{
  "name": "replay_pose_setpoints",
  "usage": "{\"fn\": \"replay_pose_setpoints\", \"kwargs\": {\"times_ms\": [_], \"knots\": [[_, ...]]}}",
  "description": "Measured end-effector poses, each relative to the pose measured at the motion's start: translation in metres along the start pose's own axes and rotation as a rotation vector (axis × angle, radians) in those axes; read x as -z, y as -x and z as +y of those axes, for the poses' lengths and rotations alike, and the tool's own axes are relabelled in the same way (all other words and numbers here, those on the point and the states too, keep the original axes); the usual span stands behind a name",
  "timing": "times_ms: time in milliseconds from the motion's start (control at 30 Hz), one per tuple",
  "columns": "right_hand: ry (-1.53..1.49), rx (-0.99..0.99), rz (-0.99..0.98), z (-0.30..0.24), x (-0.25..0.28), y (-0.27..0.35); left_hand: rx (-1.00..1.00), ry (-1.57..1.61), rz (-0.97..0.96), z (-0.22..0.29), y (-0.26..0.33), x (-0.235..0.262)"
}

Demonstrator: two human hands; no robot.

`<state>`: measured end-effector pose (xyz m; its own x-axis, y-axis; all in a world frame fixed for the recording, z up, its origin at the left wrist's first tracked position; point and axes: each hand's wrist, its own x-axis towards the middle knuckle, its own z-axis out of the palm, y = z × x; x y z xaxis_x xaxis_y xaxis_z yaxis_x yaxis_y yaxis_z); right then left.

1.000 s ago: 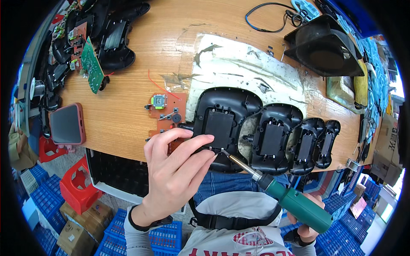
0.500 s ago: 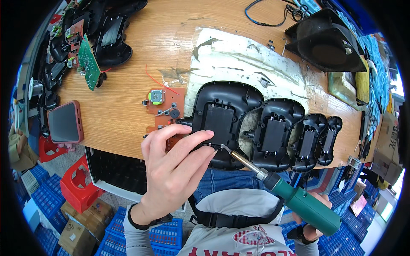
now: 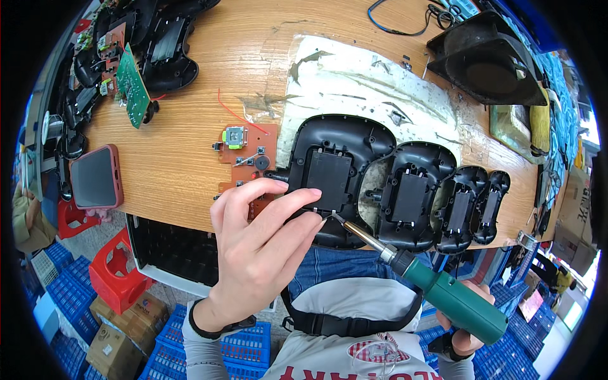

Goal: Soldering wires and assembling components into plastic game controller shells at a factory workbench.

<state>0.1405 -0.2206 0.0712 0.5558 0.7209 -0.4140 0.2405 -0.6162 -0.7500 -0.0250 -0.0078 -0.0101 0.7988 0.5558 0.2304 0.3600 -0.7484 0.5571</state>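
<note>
Soldering at glossy black moulded plastic controller shell [image 3: 332, 177], bench [image 3: 183, 145] centre.
Left hand [image 3: 259, 247] pinches the shell's 6 o'clock rim; right hand [image 3: 468, 332] grasps green-handled, metal-tipped soldering iron [image 3: 437, 288] at 4 o'clock, tip touching.

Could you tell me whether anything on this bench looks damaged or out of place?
The pale protective sheet on the wooden table is scorched and torn at its left edge. A green circuit board lies tilted on the pile of black shells at far left. The four lined-up shells look orderly.
</note>
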Motion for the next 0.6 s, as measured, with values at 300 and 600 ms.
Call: {"fn": "replay_pose_setpoints", "kwargs": {"times_ms": [300,600], "knots": [[0.102,0.056,0.158,-0.001,-0.006,0.007,-0.009,-0.005,0.002,0.001,-0.002,0.001],[0.150,0.101,0.206,0.002,0.000,0.012,-0.020,-0.007,0.005,-0.001,-0.001,-0.001]]}}
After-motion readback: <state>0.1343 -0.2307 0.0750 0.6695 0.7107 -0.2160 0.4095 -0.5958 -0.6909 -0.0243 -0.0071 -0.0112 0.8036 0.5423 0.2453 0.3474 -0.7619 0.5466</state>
